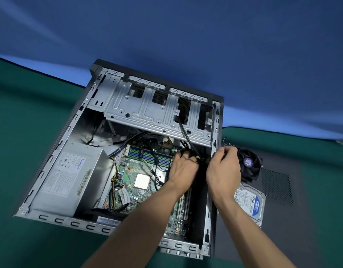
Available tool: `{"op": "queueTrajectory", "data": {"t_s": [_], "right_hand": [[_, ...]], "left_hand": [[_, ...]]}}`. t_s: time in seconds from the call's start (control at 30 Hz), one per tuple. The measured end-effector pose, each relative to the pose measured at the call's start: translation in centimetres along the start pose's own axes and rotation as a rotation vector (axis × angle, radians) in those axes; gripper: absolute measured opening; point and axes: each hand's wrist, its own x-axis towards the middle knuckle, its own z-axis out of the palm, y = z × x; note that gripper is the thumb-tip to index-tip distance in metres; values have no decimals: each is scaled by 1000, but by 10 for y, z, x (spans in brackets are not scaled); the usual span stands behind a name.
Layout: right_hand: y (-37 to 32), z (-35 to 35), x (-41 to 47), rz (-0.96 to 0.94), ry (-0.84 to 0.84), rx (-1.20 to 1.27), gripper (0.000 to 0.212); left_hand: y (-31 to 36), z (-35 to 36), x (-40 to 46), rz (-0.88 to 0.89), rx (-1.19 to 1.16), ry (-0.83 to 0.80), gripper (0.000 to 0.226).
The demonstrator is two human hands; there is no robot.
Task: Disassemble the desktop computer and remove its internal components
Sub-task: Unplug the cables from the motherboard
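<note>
An open desktop case (56, 151) lies on its side on a green table. Inside sit the green motherboard (135, 167) with its bare CPU (141, 181), a silver power supply (70, 176) at the left and a metal drive cage (153, 111) at the far end. My left hand (183, 169) reaches into the case at the motherboard's right edge, fingers curled round black cables (193, 151). My right hand (223, 169) rests on the case's right wall, fingers curled at the same cable bundle; what it pinches is hidden.
A removed black fan (250, 165) and a hard drive (250, 202) with a blue label lie on the dark side panel (294, 190) right of the case. A blue cloth (186, 35) hangs behind the table. Yellow and black wires run beside the power supply.
</note>
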Motion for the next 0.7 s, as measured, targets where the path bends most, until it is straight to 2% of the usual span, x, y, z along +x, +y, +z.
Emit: {"op": "queueTrajectory", "data": {"t_s": [0.17,0.33,0.43,0.53,0.7], "right_hand": [[0,-1,0,-6,10,-7,18],[-1,-2,-1,5,10,1,17],[-2,-3,-1,4,9,-1,14],[-2,-2,-1,-3,10,1,14],[-1,-2,-2,4,9,12,11]], "left_hand": [[-3,-1,2,-149,-123,-70,25],[-4,-7,0,36,-136,-43,26],[-6,-7,3,-22,-182,-58,18],[-5,-6,5,-99,-223,-89,24],[-7,-5,2,-7,-169,-58,22]]}}
